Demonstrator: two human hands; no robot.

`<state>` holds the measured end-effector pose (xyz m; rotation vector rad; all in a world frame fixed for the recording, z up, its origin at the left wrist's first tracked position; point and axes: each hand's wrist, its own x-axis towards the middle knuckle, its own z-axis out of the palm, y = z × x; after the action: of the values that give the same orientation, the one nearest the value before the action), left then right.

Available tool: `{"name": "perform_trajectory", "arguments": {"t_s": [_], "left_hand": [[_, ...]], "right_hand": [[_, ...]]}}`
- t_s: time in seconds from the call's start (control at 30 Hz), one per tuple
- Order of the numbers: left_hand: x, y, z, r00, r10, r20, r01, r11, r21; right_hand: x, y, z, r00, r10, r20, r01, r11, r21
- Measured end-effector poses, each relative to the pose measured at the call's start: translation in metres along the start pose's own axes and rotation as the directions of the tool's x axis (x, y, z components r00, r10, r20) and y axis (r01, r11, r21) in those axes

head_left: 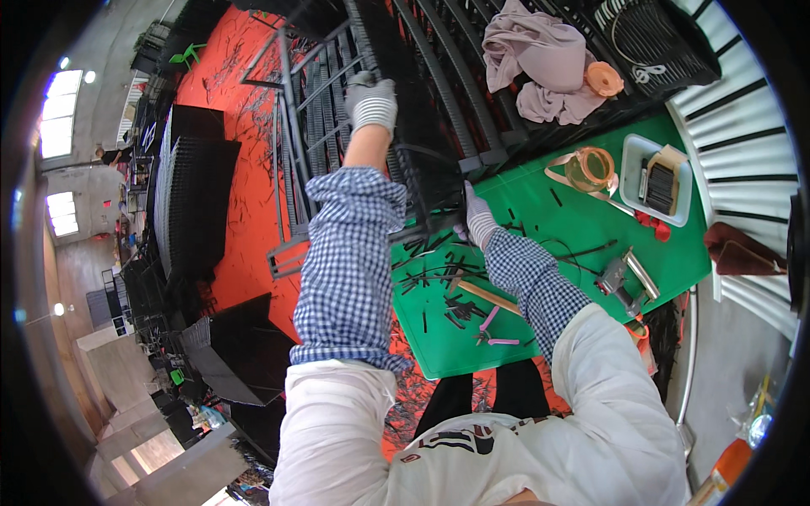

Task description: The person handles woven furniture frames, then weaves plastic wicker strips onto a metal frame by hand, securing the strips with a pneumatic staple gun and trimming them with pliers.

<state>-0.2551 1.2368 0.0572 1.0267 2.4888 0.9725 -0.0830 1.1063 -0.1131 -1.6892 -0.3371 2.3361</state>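
Note:
A large black slatted frame (426, 181) stands upright at the edge of the green table (430, 354). My left hand (369, 99), in a grey-and-white striped glove, reaches far forward with its fingers closed over the frame's upper left part. My right hand (479, 218), gloved likewise, is at the frame's lower right corner, just above the table. Its fingers are partly hidden against the dark frame, and their grip does not show clearly. Short black strips (460, 310) lie loose by my right forearm, with a hammer (488, 297) and pink-handled pliers (498, 341).
On the table are a staple gun (620, 282), a roll of tape (591, 170) and a plastic tub (633, 156) holding dark pieces. A mauve cloth (540, 59) lies over black bars beyond. Black strips litter the red floor (240, 169); black panels (190, 198) are stacked at left.

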Motion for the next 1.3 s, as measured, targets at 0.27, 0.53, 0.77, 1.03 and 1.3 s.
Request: {"name": "perform_trajectory", "arguments": {"t_s": [0.27, 0.53, 0.77, 1.03, 1.3], "left_hand": [[-0.016, -0.033, 0.036, 0.875, -0.178, 0.450, 0.392, 0.807, -0.443], [0.099, 0.020, -0.143, 0.804, 0.338, 0.490, 0.554, -0.123, -0.823], [0.058, -0.041, -0.146, 0.847, -0.335, 0.412, 0.337, -0.262, -0.904], [-0.033, -0.213, -0.102, 0.951, -0.206, 0.231, 0.227, 0.971, -0.068], [-0.076, -0.163, -0.137, 0.885, -0.146, 0.442, -0.076, 0.891, 0.447]], "right_hand": [[0.004, -0.032, -0.058, 0.991, -0.117, 0.056, 0.110, 0.987, 0.121], [-0.091, -0.058, -0.086, 0.977, -0.153, 0.150, 0.185, 0.956, -0.229], [-0.161, -0.108, -0.108, 0.721, -0.604, 0.340, 0.640, 0.769, 0.010], [-0.153, -0.057, -0.011, 0.532, -0.735, 0.420, 0.745, 0.172, -0.644], [-0.137, -0.060, 0.028, 0.482, -0.774, 0.410, 0.563, -0.085, -0.822]]}}
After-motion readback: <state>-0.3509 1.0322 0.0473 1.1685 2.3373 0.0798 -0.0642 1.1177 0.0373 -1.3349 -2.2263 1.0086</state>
